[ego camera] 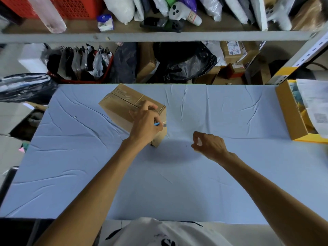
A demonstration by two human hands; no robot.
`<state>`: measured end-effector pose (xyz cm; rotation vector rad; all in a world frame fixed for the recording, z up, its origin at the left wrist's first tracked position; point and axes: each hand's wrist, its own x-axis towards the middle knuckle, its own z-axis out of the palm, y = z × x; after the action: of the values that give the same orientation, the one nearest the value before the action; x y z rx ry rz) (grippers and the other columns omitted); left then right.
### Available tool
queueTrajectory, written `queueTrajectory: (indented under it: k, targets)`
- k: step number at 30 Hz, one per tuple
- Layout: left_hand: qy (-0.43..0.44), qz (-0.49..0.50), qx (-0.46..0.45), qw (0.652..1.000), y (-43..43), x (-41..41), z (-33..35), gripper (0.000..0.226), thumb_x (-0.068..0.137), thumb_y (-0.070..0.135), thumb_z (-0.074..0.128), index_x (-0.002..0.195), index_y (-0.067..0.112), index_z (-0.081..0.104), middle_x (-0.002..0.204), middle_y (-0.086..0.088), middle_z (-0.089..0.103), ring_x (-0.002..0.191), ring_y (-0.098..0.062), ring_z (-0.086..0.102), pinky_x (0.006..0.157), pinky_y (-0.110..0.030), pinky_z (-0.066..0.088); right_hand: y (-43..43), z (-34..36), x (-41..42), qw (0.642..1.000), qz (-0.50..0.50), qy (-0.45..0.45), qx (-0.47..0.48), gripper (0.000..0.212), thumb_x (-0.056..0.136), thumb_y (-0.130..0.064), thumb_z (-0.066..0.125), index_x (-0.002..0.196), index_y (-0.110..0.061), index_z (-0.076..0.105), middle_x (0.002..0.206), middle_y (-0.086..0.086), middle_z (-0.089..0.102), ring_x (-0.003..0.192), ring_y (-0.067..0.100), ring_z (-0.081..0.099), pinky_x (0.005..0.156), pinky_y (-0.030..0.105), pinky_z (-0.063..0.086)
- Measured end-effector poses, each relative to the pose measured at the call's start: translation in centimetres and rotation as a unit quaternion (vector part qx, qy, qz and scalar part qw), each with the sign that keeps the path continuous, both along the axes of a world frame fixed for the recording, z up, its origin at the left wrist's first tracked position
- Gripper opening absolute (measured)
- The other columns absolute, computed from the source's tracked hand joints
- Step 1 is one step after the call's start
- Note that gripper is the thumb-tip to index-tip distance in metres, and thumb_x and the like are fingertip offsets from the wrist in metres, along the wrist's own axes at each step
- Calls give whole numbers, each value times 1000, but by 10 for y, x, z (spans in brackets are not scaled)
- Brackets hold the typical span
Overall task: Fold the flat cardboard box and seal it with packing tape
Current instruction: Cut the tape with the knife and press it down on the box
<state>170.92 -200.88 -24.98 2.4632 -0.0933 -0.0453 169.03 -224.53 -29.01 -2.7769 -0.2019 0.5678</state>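
Packing bench, seen from above the worker. The cardboard box (124, 107) stands fully erected on the blue table cover (177, 183), toward the far left of the bench and turned at an angle to its edge. Its top flaps are closed, and a strip of clear packing tape (127, 97) runs glossy along the centre seam and appears to carry on down the near end face.

The left hand (146, 124) rests on the near top corner of the box, fingers curled around a small blue-handled cutter (160, 124) whose pale tip projects to the right, just at the box's end. The right hand (208, 144) hovers above the cover, well apart from the box, thumb and forefinger brought close together; whether they pinch a loose end of clear tape cannot be told, since nothing definite shows between them. No tape roll is visible.

Stage, as judged: folding is complete and the top seam is sealed. What seems to remain is trimming or pressing down the tape's end at the near face. The underside is hidden, so its sealing cannot be confirmed.

At the far right sits an open carton (291, 112) of papers.
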Motion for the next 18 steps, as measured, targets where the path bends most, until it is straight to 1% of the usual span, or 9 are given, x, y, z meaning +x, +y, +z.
queueTrajectory:
  k: [3, 6, 8, 10, 12, 15, 18]
  targets:
    - [-2, 0, 3, 1000, 0, -1, 1, 26, 68, 7, 79, 56, 18, 59, 119, -1, 49, 102, -22, 56, 97, -62, 37, 1, -5, 2, 997, 70, 24, -21, 19, 92, -43, 52, 87, -26, 43, 75, -1, 57, 71, 25, 51, 64, 30, 33]
    - [2, 1, 3, 1000, 0, -1, 3, 29, 68, 7, 80, 55, 19, 57, 119, -1, 49, 103, -22, 56, 100, -60, 35, -1, -10, -1, 992, 112, 41, -48, 19, 94, -40, 50, 89, -25, 40, 73, -1, 53, 71, 25, 49, 64, 30, 33]
    - [0, 2, 5, 1000, 0, -2, 4, 29, 68, 7, 80, 55, 20, 57, 119, 0, 49, 104, -22, 55, 100, -59, 34, 0, -13, -3, 989, 128, 48, -62, 19, 94, -38, 50, 90, -24, 39, 68, -2, 49, 72, 25, 49, 65, 31, 34]
    - [0, 4, 13, 1000, -1, -3, 7, 28, 69, 7, 80, 56, 18, 58, 119, -1, 49, 105, -22, 55, 102, -58, 31, 1, -12, -2, 988, 123, 61, -65, 18, 92, -37, 54, 90, -24, 42, 64, -6, 44, 75, 24, 50, 66, 31, 34]
    - [-1, 5, 16, 1000, -2, -3, 8, 27, 69, 7, 80, 57, 18, 58, 119, -1, 50, 106, -22, 55, 103, -59, 29, 1, -10, 1, 990, 111, 71, -58, 17, 89, -37, 57, 89, -24, 46, 69, -6, 47, 79, 24, 52, 67, 30, 34]
    - [0, 4, 5, 1000, -1, -3, 8, 31, 68, 6, 80, 55, 22, 56, 117, 0, 50, 104, -22, 55, 100, -59, 34, 2, -5, 3, 990, 107, 76, -46, 15, 87, -35, 60, 88, -25, 49, 79, -4, 52, 80, 21, 49, 68, 29, 33]
    - [6, 5, -5, 1000, -1, -2, 8, 35, 67, 5, 80, 54, 25, 54, 115, 1, 49, 103, -22, 56, 99, -61, 36, 3, -1, 4, 991, 106, 64, -41, 14, 88, -34, 59, 89, -24, 49, 79, -4, 52, 78, 20, 48, 68, 29, 32]
